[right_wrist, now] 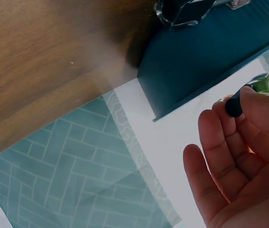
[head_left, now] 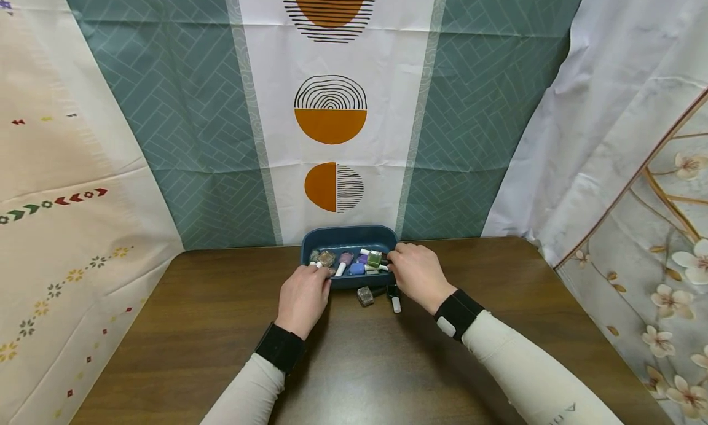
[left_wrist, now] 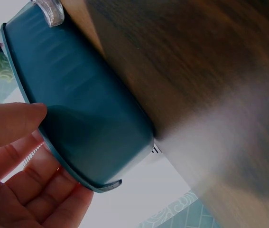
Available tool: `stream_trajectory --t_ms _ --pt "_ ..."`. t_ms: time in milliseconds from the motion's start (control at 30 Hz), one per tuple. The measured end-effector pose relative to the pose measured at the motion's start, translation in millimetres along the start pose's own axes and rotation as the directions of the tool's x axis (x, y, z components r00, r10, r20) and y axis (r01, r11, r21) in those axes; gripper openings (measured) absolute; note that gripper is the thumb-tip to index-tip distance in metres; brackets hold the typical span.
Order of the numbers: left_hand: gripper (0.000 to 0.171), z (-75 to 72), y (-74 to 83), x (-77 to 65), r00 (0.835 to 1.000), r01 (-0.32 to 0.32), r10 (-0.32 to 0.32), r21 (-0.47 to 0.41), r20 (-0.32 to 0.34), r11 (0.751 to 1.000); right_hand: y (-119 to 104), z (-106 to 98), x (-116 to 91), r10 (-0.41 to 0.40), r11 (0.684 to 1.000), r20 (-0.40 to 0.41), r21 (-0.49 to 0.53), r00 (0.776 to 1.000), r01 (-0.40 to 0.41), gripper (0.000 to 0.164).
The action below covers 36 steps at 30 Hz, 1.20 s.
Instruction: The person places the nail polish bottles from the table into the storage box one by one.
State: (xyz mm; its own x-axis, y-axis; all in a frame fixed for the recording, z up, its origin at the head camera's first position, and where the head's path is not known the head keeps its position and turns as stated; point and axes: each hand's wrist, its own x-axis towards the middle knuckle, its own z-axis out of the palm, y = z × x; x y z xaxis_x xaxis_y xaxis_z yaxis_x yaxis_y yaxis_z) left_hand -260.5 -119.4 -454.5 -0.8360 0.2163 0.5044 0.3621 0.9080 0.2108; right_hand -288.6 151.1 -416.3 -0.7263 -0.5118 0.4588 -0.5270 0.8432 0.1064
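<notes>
A dark blue plastic bin (head_left: 350, 231) stands at the table's far edge, with several small nail polish bottles inside. At its front left corner my left hand (head_left: 303, 295) grips the rim; in the left wrist view the thumb lies at the outer wall (left_wrist: 77, 90) and the fingers curl at the rim. Over the bin's right end, my right hand (head_left: 418, 272) pinches a green nail polish bottle (right_wrist: 263, 84) by its black cap (right_wrist: 234, 105). The other fingers of that hand are loosely bent. Below them in the bin lie a blue bottle (head_left: 356, 269) and a mauve one (head_left: 346, 258).
In front of the bin, a glittery nail polish bottle (head_left: 365, 296) with a black cap and a dark bottle with a white cap (head_left: 396, 304) lie on the brown wooden table (head_left: 354, 363). A patterned curtain (head_left: 332, 185) hangs directly behind the bin.
</notes>
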Motion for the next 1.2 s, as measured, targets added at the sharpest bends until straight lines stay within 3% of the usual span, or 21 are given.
stream_trajectory --t_ms 367,1200 --pt "0.009 0.5 0.0 -2.3 1.000 -0.006 0.006 0.005 -0.015 1.000 0 10 12 0.035 0.999 0.085 0.000 0.996 -0.035 0.006" --pt "0.008 -1.4 -0.2 0.0 1.000 -0.008 0.008 0.004 0.002 1.000 -6 26 31 0.048 0.994 0.083 -0.104 0.995 -0.039 0.015"
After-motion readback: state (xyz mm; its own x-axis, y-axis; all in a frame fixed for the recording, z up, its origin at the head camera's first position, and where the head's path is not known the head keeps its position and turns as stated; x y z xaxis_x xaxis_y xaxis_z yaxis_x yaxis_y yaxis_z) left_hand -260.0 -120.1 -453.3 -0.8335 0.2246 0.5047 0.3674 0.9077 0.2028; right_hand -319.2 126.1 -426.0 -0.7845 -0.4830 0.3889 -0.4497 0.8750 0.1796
